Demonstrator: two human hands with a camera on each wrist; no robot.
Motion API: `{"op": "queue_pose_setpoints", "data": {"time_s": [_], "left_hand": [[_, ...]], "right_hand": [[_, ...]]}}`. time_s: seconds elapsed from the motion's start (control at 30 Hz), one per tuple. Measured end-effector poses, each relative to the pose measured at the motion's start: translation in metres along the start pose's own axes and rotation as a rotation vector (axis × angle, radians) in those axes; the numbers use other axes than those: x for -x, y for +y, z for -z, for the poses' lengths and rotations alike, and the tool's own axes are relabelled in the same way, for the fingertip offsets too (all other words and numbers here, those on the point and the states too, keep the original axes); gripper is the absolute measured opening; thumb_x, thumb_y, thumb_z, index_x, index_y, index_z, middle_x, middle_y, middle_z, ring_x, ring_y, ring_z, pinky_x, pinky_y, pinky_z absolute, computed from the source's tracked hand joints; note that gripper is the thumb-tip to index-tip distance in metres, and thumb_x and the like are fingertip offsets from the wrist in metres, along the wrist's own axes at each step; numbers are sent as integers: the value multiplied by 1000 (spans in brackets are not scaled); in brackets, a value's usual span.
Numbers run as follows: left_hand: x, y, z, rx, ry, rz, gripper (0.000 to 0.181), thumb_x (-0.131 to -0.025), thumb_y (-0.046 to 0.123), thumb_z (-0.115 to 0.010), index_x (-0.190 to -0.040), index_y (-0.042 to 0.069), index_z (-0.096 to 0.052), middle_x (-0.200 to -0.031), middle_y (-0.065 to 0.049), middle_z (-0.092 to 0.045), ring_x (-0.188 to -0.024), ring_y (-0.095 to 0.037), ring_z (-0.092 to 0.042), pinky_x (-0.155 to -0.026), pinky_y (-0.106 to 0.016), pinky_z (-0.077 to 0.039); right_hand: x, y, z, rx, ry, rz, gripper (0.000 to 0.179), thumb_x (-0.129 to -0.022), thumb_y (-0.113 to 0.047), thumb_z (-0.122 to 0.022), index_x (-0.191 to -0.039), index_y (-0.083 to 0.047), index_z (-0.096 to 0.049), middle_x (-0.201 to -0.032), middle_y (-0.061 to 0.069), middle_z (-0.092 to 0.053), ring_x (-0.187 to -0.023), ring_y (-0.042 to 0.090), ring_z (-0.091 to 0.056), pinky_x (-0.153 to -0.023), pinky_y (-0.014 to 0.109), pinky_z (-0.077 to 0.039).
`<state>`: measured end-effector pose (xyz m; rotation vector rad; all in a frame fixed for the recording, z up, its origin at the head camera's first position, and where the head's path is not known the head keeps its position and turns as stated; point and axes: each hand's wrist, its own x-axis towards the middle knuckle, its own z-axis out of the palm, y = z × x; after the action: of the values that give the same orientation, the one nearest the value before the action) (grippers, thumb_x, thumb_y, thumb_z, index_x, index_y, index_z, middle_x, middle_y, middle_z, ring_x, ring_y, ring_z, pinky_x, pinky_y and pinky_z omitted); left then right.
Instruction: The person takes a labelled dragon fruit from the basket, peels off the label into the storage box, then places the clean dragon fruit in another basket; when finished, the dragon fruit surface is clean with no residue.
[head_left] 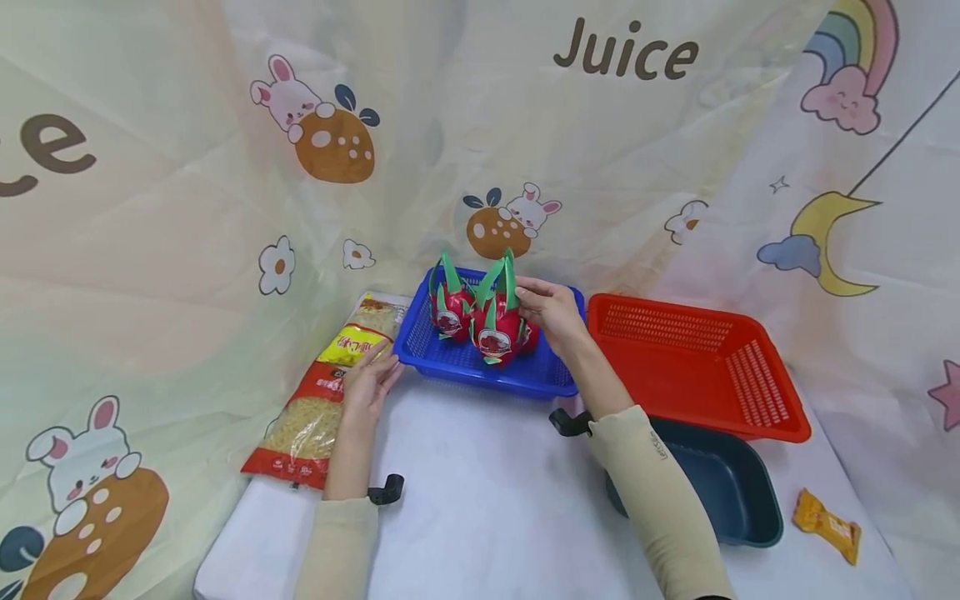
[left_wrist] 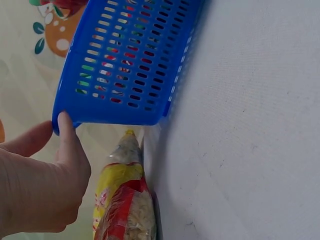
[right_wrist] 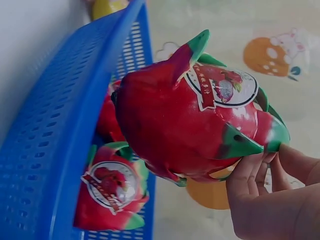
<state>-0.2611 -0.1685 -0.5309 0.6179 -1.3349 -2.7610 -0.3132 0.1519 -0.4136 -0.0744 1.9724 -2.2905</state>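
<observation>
My right hand (head_left: 551, 312) pinches a red dragon fruit (right_wrist: 170, 117) by a green leaf tip, holding it up over the blue basket (head_left: 457, 379). The fruit is glossy, with green leaf tips and a round label. Inside the basket lie more dragon fruits (right_wrist: 112, 187), partly hidden behind the held one in the head view. At the basket's left front corner, my left hand (head_left: 367, 383) pinches the rim between thumb and fingers. The left wrist view shows this hand (left_wrist: 47, 180) at the rim, with fruit showing through the basket's slots.
Bags of dry food (head_left: 303, 425), red and yellow, lie left of the blue basket, beside my left forearm. To the right stands a red basket (head_left: 675, 375), with a dark teal bin (head_left: 738, 492) in front of it. An orange-wrapped snack (head_left: 827, 527) lies near the table's right edge.
</observation>
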Motion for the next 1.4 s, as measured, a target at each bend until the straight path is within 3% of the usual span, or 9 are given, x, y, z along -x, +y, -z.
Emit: {"op": "queue_pose_setpoints", "data": {"time_s": [0.1,0.27,0.5,0.77,1.0,1.23,1.4], "left_hand": [[1,2,0,-13,11,-9,57,-99,-7,-64,-153,5,-51,-150,-19,-57,-105,-18,-74,-110,-43,-48],[1,3,-1,-27,9,-9,58,-99,-6,-64,-154,6,-50,-151,-18,-56,-110,-20,-73,-107,-40,-52],[4,4,-1,-103,-55,-55,65,-97,-9,-66,-157,3,-44,-151,-23,-53,-103,-16,-73,-103,-38,-55],[5,4,-1,-129,-86,-78,63,-97,-7,-68,-155,2,-46,-149,-24,-54,-104,-17,-73,-99,-37,-58],[10,3,0,-172,-105,-116,57,-98,-5,-67,-151,3,-50,-148,-25,-55,-104,-17,-73,-99,-37,-58],[11,3,0,-172,-113,-116,53,-99,-2,-67,-150,3,-51,-147,-25,-55,-104,-18,-72,-110,-46,-50],[10,3,2,-154,-125,-106,53,-101,-1,-64,-152,1,-48,-148,-24,-55,-117,-25,-67,-110,-46,-50]], "right_hand": [[7,-9,2,-24,-2,0,37,-103,-14,-67,-137,0,-66,-115,8,-74,-97,17,-72,-89,25,-60],[22,-21,7,-69,11,-25,39,-104,-15,-65,-140,-2,-64,-128,13,-70,-110,21,-71,-95,27,-58],[37,-28,12,-171,62,-100,40,-104,-14,-64,-143,-3,-63,-142,17,-62,-113,22,-68,-99,29,-56],[55,-33,18,-198,64,-155,41,-105,-12,-62,-145,-3,-60,-121,6,-71,-106,19,-67,-97,28,-54],[75,-27,24,-251,48,-209,43,-106,-15,-61,-148,-6,-57,-125,4,-68,-114,19,-63,-99,29,-53],[101,-11,31,-290,53,-247,32,-103,-18,-67,-135,-13,-70,-123,1,-70,-115,20,-61,-98,30,-55],[115,1,34,-267,65,-269,32,-103,-19,-67,-135,-14,-70,-124,2,-67,-116,20,-60,-96,30,-56]]}}
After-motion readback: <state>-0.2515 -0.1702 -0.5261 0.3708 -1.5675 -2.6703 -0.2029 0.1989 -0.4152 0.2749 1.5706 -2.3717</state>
